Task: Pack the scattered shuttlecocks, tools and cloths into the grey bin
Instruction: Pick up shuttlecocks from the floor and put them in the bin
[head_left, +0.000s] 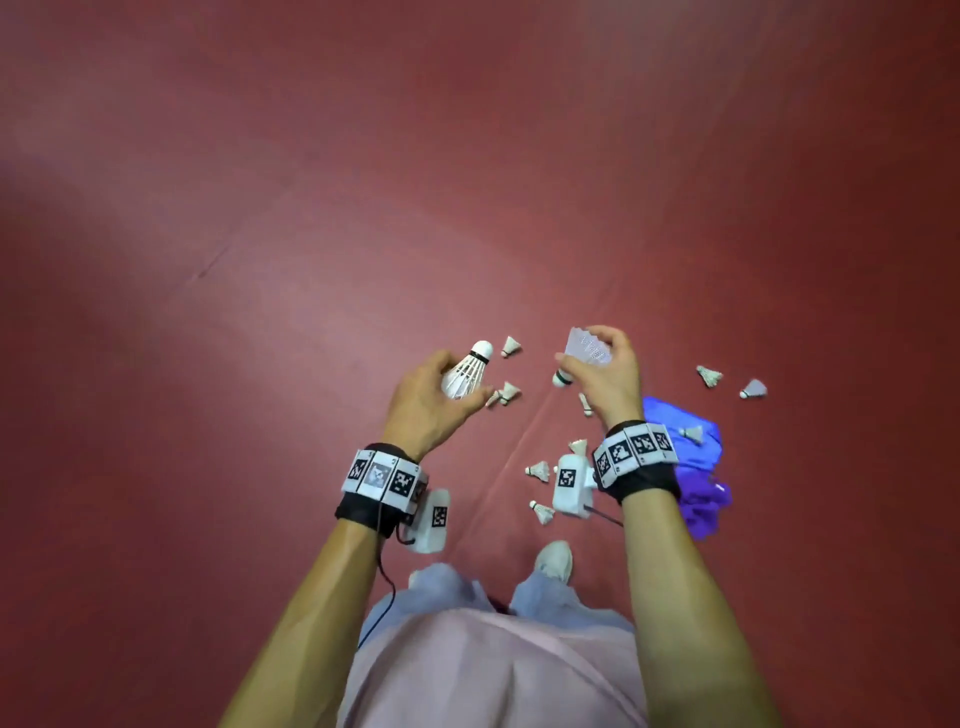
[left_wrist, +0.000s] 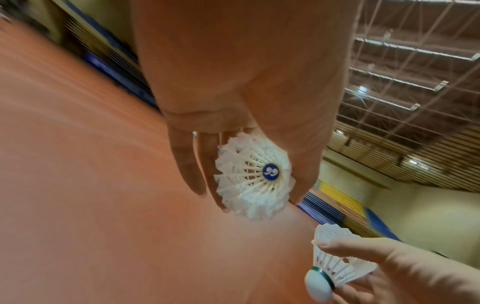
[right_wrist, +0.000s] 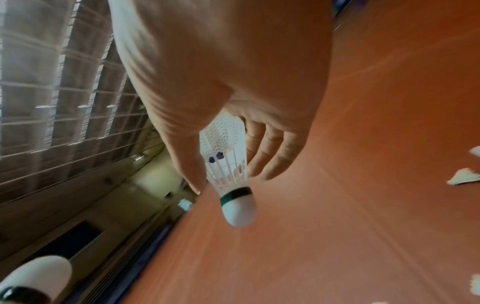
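My left hand (head_left: 441, 395) holds a white feather shuttlecock (head_left: 467, 370) between thumb and fingers, cork pointing away; the left wrist view looks into its feather skirt (left_wrist: 253, 176). My right hand (head_left: 602, 369) grips a white plastic-skirted shuttlecock (head_left: 587, 349) with a green-banded cork (right_wrist: 237, 207) pointing down-left. Both hands are raised above the red floor. Several more shuttlecocks lie scattered below, such as one (head_left: 510, 347) between the hands and one (head_left: 709, 375) at the right. A blue cloth (head_left: 691, 467) lies crumpled by my right wrist. The grey bin is out of view.
The red court floor (head_left: 260, 260) stretches wide to the left and ahead. My shoe (head_left: 555, 560) stands just behind the scattered shuttlecocks. A floor seam (head_left: 519, 447) runs diagonally between my arms. Hall walls and a net show in the wrist views.
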